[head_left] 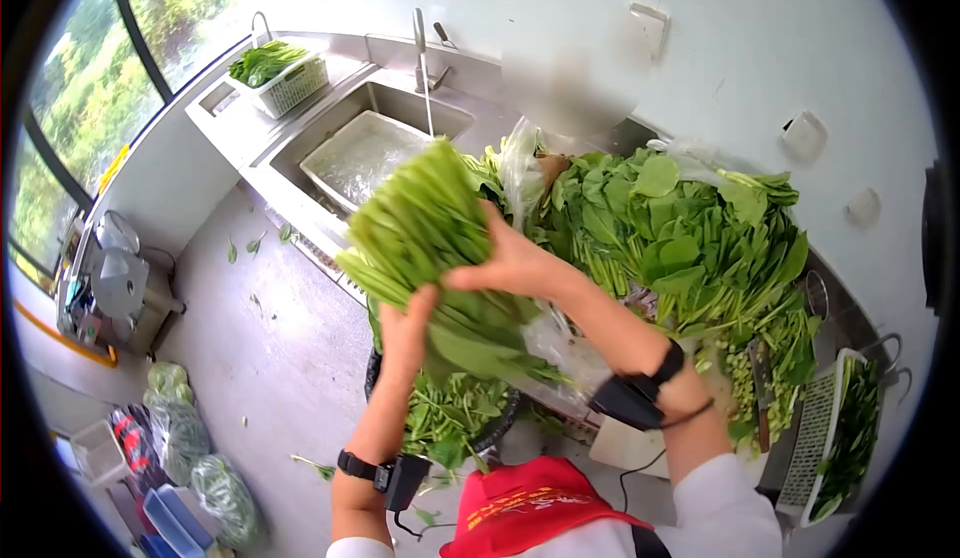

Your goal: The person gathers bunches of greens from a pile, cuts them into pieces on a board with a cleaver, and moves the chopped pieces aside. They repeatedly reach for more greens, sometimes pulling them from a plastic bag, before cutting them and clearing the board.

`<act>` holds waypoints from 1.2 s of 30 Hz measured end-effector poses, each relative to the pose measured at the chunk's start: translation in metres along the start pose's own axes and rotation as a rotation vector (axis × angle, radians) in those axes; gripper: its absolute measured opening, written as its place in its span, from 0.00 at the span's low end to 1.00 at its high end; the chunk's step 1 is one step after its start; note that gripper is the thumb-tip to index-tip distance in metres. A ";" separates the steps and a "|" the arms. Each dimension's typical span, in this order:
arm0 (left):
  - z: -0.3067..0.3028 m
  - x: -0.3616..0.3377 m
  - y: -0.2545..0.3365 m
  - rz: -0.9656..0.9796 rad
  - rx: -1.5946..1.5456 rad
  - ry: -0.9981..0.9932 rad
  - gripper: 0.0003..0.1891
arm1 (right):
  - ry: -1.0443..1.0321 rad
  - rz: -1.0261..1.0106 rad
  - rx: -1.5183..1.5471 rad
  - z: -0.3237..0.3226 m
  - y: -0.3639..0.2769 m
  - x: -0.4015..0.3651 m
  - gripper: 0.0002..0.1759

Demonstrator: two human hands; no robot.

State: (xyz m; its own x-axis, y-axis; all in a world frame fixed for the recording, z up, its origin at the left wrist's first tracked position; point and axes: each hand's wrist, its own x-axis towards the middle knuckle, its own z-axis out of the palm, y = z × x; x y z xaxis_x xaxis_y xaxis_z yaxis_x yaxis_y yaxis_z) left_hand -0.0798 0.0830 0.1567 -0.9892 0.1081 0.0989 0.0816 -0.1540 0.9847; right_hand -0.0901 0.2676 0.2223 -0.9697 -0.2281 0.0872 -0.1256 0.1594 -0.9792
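Stainless worktop point(250, 128) runs along the wall, with a sink point(400, 108) near its left end and a heap of greens point(690, 248) piled towards its right. Off the front edge, over a dark bin point(372, 373), both hands hold a bundle of greens point(420, 228). The left hand point(405, 333) has its fingers clamped on the stems from below, and the right hand point(510, 263) is closed over the top.

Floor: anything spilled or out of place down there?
Yes. Stray leaves lie scattered on the floor, some by the sink, one near the bin, apart from the bunch that the left hand and right hand hold.
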 end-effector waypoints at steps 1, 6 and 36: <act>-0.015 0.018 0.007 -0.059 -0.022 0.034 0.28 | -0.037 0.001 0.035 0.010 -0.006 0.028 0.60; -0.092 0.118 -0.078 -0.257 0.171 -0.010 0.36 | 0.051 0.238 -0.713 0.048 0.067 0.135 0.52; -0.085 0.103 -0.144 -0.464 0.087 0.116 0.37 | -0.055 0.001 -0.803 -0.035 0.110 -0.085 0.21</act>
State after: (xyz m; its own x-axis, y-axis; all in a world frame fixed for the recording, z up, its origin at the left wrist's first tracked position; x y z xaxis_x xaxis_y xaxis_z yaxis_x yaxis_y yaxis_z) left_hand -0.2041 0.0329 0.0129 -0.9303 0.0346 -0.3651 -0.3662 -0.0324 0.9300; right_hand -0.0286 0.3386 0.1140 -0.9609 -0.2710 0.0572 -0.2572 0.7966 -0.5470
